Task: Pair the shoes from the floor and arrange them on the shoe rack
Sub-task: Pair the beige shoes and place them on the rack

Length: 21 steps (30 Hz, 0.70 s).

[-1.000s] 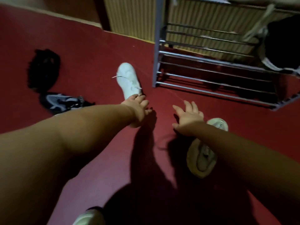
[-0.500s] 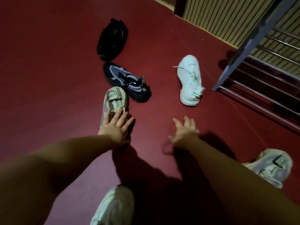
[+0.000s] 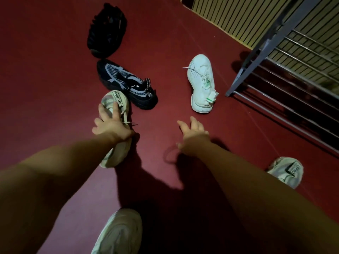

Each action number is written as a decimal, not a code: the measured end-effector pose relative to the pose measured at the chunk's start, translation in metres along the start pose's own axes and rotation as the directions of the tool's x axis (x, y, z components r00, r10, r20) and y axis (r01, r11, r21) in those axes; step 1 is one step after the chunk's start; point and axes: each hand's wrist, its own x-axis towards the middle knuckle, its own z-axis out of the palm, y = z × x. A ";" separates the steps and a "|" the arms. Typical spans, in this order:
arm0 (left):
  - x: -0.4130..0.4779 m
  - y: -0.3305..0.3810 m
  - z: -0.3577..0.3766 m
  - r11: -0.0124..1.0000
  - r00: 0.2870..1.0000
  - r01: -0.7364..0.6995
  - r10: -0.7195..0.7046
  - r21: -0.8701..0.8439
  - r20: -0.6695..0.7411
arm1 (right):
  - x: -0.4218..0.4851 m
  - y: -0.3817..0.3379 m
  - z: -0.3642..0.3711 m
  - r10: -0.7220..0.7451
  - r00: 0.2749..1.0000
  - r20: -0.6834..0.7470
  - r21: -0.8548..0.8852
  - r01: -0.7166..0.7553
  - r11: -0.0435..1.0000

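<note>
Beige-grey fabric of a pale sneaker (image 3: 112, 99) lies under the left grip (image 3: 111, 125), whose fingers (image 3: 115, 111) curl down over the top of the shoe by its laces, so this grip is closed around the shoe's middle. A lettered strap crosses the end of the shoe just beyond the fingertips, and the other end shows below the wrist, on the person's side. Whether the sole rests on the floor or is raised off it I cannot tell. To the right of that grip and well apart from it, the right grip (image 3: 193, 132) hangs over the red floor (image 3: 55, 79) with its fingers spread and loosely bent, holding nothing. Just beyond the held shoe, close against its strapped end, lies a dark blue sneaker (image 3: 126, 83) with lighter mesh panels. Beyond that one is a black shoe (image 3: 107, 30), the two nearly touching. Ahead of the right grip lies a white sneaker (image 3: 201, 83) with green marks, its heel end nearest the grip. Further right stands the grey metal shoe rack (image 3: 275, 33), in front of a slatted wall (image 3: 238, 15). Beside the outer side of the right forearm, a second pale sneaker (image 3: 288, 171) with a similar lettered strap lies on the floor. Nearest the person, between the two forearms at the lower edge, a light shoe (image 3: 121, 230) shows.
</note>
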 end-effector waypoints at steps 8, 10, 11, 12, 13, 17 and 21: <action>-0.018 -0.008 -0.011 0.899 0.977 -0.153 0.075 -0.411 -0.200 | -0.005 0.005 -0.020 -0.046 0.996 -0.070 -0.016 0.045 0.999; -0.032 -0.008 -0.012 0.884 0.952 -0.273 0.191 -0.379 -0.240 | -0.004 0.006 -0.027 -0.047 0.993 -0.110 0.070 0.055 0.996; -0.040 -0.006 -0.013 0.866 0.929 -0.345 0.261 -0.361 -0.261 | -0.003 0.007 -0.032 -0.025 0.992 -0.123 0.158 0.045 0.986; -0.049 -0.002 -0.014 0.840 0.901 -0.418 0.334 -0.347 -0.276 | -0.002 0.008 -0.036 0.009 0.993 -0.121 0.285 0.026 0.958; -0.057 0.004 -0.014 0.809 0.868 -0.487 0.408 -0.328 -0.282 | -0.001 0.009 -0.040 0.047 0.993 -0.104 0.436 0.003 0.900; -0.085 0.041 -0.009 0.697 0.742 -0.671 0.628 -0.254 -0.237 | -0.002 0.015 -0.044 0.070 0.994 0.087 0.886 -0.109 0.451; -0.103 0.079 0.004 0.651 0.695 -0.716 0.698 -0.250 -0.173 | -0.005 0.039 -0.046 0.073 0.995 0.073 0.968 -0.088 0.235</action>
